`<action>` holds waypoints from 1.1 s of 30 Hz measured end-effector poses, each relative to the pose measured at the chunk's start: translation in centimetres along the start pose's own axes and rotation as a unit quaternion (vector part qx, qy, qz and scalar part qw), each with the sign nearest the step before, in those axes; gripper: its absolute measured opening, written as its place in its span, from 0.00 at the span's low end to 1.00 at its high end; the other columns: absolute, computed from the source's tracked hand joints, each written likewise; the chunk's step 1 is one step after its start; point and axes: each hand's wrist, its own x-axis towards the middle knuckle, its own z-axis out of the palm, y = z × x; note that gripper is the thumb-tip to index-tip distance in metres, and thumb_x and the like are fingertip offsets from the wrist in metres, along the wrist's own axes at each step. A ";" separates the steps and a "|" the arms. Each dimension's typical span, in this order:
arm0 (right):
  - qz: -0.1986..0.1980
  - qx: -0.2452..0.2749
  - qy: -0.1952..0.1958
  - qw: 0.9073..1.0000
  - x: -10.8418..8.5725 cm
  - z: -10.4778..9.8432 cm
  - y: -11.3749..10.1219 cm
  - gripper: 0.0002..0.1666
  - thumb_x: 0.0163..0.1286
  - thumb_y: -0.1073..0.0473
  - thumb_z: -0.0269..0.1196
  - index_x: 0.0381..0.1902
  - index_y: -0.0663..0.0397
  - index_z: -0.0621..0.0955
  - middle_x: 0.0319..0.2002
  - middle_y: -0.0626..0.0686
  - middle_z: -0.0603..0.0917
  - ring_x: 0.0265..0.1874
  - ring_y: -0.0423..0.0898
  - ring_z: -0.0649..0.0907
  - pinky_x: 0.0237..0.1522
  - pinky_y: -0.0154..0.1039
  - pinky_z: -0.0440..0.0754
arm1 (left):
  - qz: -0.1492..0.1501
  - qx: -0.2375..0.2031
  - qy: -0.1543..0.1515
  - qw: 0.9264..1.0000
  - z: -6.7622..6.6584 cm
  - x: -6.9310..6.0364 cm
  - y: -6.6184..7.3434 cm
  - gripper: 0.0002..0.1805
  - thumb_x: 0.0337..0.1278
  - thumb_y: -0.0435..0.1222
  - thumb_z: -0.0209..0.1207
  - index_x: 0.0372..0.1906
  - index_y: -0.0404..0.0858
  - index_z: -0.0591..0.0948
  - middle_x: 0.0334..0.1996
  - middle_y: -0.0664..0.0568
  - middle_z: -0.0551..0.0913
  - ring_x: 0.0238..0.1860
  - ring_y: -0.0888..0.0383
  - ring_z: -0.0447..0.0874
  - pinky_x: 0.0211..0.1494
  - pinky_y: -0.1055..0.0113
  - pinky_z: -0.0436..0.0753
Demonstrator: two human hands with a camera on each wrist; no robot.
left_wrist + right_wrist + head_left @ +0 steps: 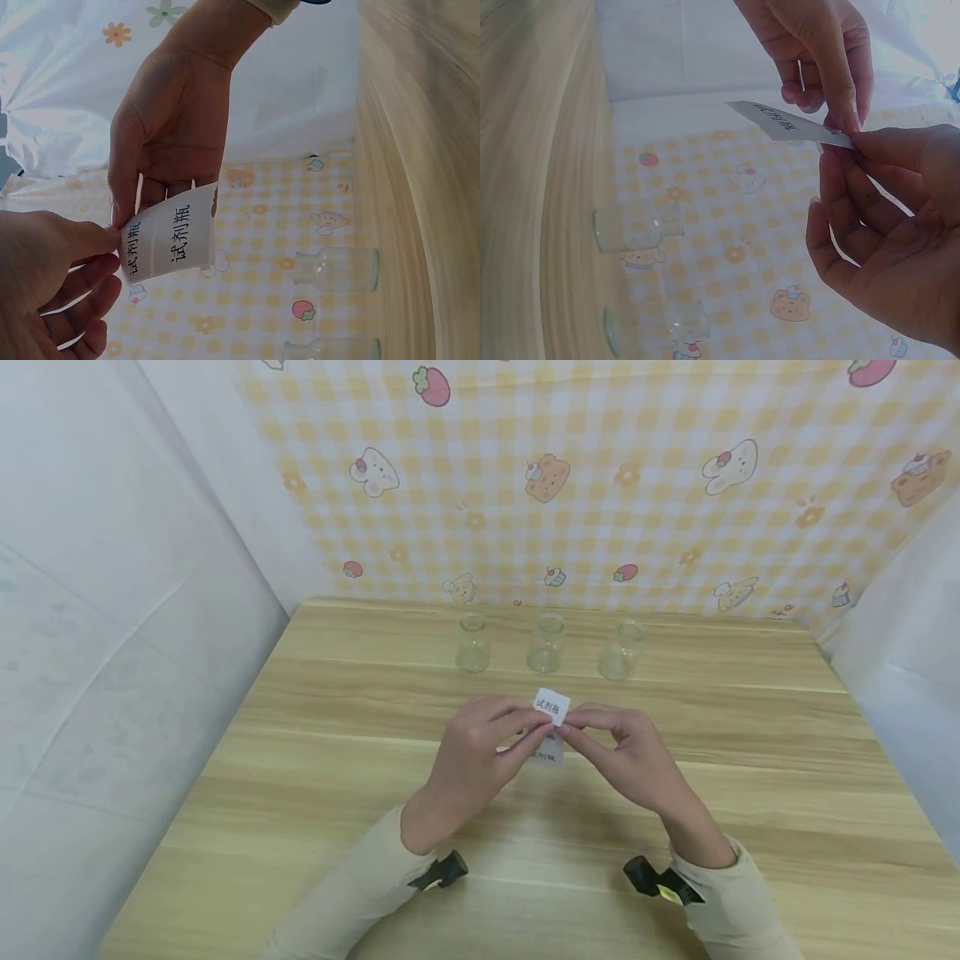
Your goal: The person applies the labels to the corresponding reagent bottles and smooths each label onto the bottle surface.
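Observation:
My left hand (468,756) and right hand (641,760) meet above the middle of the table. Thumb and fingers of both pinch a small strip of white paper labels (551,705) printed with black characters. One label stands up above the fingertips, while the rest of the strip hangs below them. In the left wrist view, two printed labels (180,232) face the camera, side by side. The right wrist view catches the strip (780,124) almost edge-on, its tip pinched. Whether a label is partly peeled from its backing, I cannot tell.
Behind the hands, three clear glass bottles stand upright in a row: left (472,647), middle (545,647) and right (621,652). They are on a wooden table (315,777). A yellow checked cloth (480,468) hangs at the back, with white sheeting (90,635) at the sides.

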 end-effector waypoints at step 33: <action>0.085 -0.005 0.034 0.996 -0.1 0.1 -0.2 0.08 0.73 0.65 0.67 0.44 0.57 0.91 0.44 0.49 0.91 0.47 0.43 0.86 0.56 0.42 0.79 | -0.054 0.006 0.027 0.998 0.1 -0.1 0.1 0.02 0.67 0.28 0.64 0.41 0.34 0.83 0.36 0.49 0.86 0.34 0.56 0.83 0.40 0.67 0.83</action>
